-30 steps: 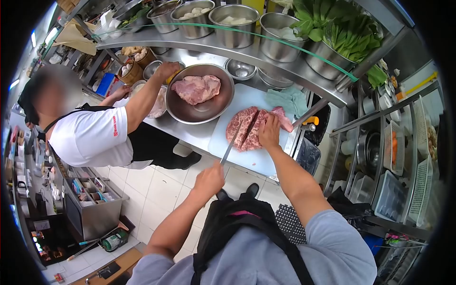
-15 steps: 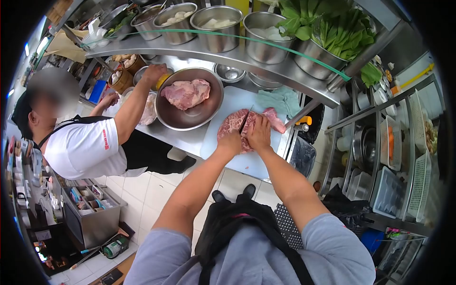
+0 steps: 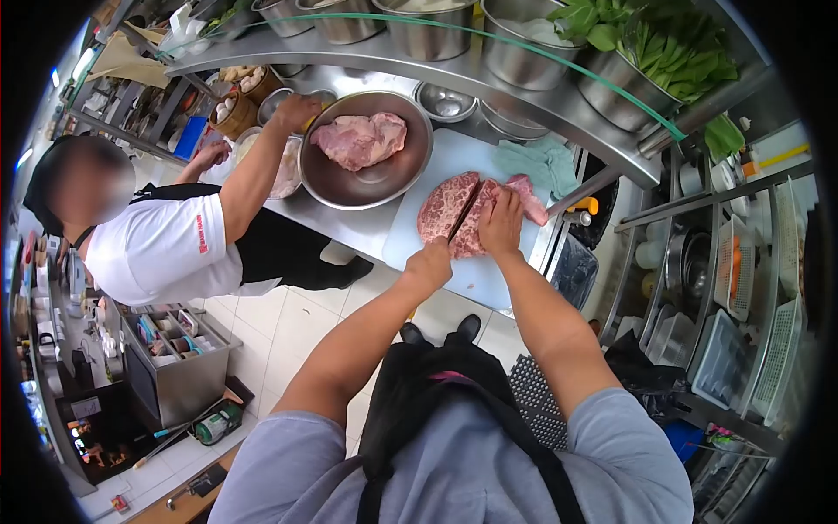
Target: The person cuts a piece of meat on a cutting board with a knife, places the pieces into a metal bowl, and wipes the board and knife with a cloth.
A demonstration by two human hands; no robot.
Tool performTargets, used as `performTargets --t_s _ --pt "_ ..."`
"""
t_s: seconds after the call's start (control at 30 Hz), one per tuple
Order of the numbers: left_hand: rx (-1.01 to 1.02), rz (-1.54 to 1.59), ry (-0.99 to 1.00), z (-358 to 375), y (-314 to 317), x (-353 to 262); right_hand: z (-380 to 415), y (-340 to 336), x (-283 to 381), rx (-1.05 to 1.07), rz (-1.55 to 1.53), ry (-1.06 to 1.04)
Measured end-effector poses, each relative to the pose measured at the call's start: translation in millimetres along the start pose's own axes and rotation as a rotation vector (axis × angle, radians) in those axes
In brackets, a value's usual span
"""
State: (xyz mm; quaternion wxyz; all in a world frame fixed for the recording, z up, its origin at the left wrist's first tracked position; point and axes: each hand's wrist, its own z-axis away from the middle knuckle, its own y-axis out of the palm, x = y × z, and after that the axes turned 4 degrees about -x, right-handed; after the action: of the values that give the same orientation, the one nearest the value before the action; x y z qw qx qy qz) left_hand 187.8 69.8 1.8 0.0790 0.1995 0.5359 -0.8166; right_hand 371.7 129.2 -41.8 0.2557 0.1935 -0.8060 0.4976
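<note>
Slab of red marbled meat (image 3: 449, 210) lay on white cutting board (image 3: 476, 279) at worktop (image 3: 336, 229) edge, partly split by a cut down its middle. Knife (image 3: 463, 214) blade sat in that cut, tip pointing away toward shelf. Left hand (image 3: 429, 266) wrapped shut round knife handle at near edge of meat, grip closed on it. Right hand (image 3: 502, 225) pressed flat on right portion of meat, fingers spread, palm down, grip not closed on anything. Smaller pink piece (image 3: 530, 199) lay touching right end of slab, just beyond right hand. Teal cloth (image 3: 541, 164) bunched at far right corner of board. Big steel bowl (image 3: 345, 188) stood just left of board, holding a pale pink cut of meat (image 3: 360, 140). Small empty steel bowl (image 3: 443, 102) behind it under shelf. Co-worker's hand (image 3: 297, 111) rested on far rim of big bowl; that person in white shirt (image 3: 161, 253) stood at left of worktop, other hand (image 3: 209, 157) near a second bowl (image 3: 284, 170). Bamboo steamer baskets (image 3: 236, 109) further left. Steel shelf (image 3: 489, 83) above carried row of metal tubs, one full of leafy greens (image 3: 663, 48). Wire racks with baskets and trays (image 3: 742, 288) at right.
</note>
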Motion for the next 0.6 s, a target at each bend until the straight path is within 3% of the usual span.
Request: performTargets --t_s 0.1,0.3,0.4,0.47,0.5,0.6 --pt "0.011 0.042 -0.036 42 15 24 -5 2 -2 -0.052 0.03 -0.054" --pt "0.139 -0.026 -0.189 196 16 75 -7 2 0 -0.059 -0.025 0.014" --pt "0.116 -0.09 -0.095 212 -10 85 -10 3 4 0.016 0.087 0.101" --pt "0.022 -0.066 -0.076 201 -31 76 -4 -9 35 0.092 0.161 0.379" --pt "-0.077 -0.06 -0.052 192 -38 70 -8 -20 43 0.237 0.065 0.552" --pt "-0.215 -0.037 0.011 157 -38 49 -10 -38 66 0.279 0.007 0.689"
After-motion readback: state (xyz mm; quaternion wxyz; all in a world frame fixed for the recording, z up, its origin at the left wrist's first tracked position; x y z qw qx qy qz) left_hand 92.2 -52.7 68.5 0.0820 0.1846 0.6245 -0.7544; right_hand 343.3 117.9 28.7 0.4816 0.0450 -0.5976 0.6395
